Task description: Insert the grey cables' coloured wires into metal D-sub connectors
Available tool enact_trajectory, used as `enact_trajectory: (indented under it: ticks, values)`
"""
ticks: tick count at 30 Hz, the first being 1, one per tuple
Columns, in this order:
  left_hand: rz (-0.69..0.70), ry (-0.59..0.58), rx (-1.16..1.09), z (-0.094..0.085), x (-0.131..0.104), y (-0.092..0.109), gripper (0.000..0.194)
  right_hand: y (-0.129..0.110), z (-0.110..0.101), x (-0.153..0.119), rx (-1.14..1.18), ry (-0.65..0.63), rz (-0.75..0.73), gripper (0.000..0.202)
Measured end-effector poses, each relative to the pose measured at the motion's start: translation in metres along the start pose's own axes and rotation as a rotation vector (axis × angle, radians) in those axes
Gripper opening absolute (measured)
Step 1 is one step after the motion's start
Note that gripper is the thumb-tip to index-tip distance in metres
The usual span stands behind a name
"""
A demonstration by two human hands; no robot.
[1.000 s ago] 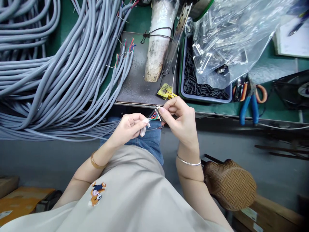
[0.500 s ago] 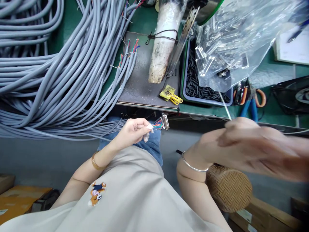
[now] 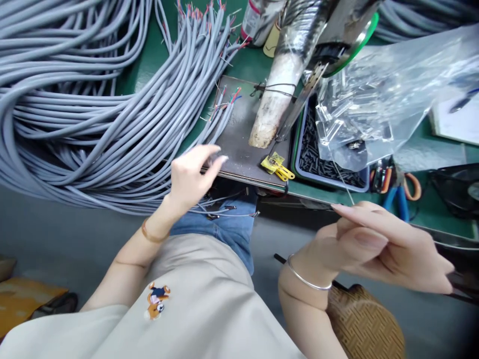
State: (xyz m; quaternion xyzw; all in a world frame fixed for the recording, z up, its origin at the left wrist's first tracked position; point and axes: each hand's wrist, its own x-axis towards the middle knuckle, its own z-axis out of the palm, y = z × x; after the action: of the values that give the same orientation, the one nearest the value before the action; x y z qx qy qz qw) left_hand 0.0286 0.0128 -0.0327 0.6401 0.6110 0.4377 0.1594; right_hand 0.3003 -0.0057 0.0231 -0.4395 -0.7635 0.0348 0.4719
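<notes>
My left hand (image 3: 192,174) is at the front edge of the dark board (image 3: 243,154), its thumb and forefinger apart with nothing between them. Just beyond its fingertips lie grey cables (image 3: 220,122) with stripped, coloured wire ends. My right hand (image 3: 385,244) is raised in front of the bench's edge, fingers bent together. A thin pale wire (image 3: 341,174) runs down from the clear bag to these fingers, which appear to pinch it; the grip itself is partly hidden. Below my left hand, cable ends with metal connectors (image 3: 213,216) hang over my jeans.
A large heap of grey cables (image 3: 93,119) covers the left side. A wrapped duct (image 3: 277,99) slants over the board, beside yellow clips (image 3: 282,170). A tray (image 3: 359,185) of small black tubes, a bag (image 3: 374,99) of clear parts and pliers (image 3: 397,197) are rightward. A woven stool (image 3: 366,324) stands below.
My left hand has let go of the wired connector and moved up and slightly left to the cables, its fingers opening. My right hand has shifted a little, the thin wire still running to it.
</notes>
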Motion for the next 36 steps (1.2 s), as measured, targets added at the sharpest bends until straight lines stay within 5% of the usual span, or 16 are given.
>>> enact_trajectory:
  ticks: [2, 5, 10, 12, 16, 19, 22, 28, 36]
  values:
    - [0.034, 0.042, 0.194, 0.003, 0.024, -0.01, 0.025, -0.007, 0.012, 0.003, 0.063, 0.106, -0.2, 0.027]
    - [0.028, 0.058, 0.259, 0.014, 0.048, -0.024, 0.012, -0.014, 0.025, 0.003, 0.036, 0.228, -0.255, 0.025]
    - [-0.046, 0.427, -0.1, 0.015, 0.043, -0.018, 0.008, -0.006, 0.025, -0.003, -0.016, 0.371, -0.259, 0.023]
    - [-0.065, 0.481, -0.274, 0.01, 0.029, -0.003, 0.015, -0.002, 0.025, -0.004, 0.011, 0.411, -0.216, 0.022]
    - [-0.066, 0.159, -0.508, 0.008, -0.002, 0.032, 0.028, -0.009, 0.031, -0.005, 0.076, 0.44, -0.068, 0.022]
    - [-0.067, 0.043, -0.566, 0.017, -0.02, 0.05, 0.02, -0.019, 0.036, -0.005, 0.03, 0.303, 0.056, 0.019]
    - [-0.156, -0.026, -0.646, 0.027, -0.029, 0.057, 0.018, -0.021, 0.042, -0.006, 0.066, 0.133, 0.248, 0.014]
    - [-0.491, -0.425, -1.023, 0.032, -0.028, 0.051, 0.042, -0.009, 0.053, -0.013, 0.295, -0.064, 0.496, 0.015]
    - [-0.559, -0.47, -1.044, 0.032, -0.03, 0.05, 0.046, -0.007, 0.059, -0.014, 0.38, -0.071, 0.548, 0.013]
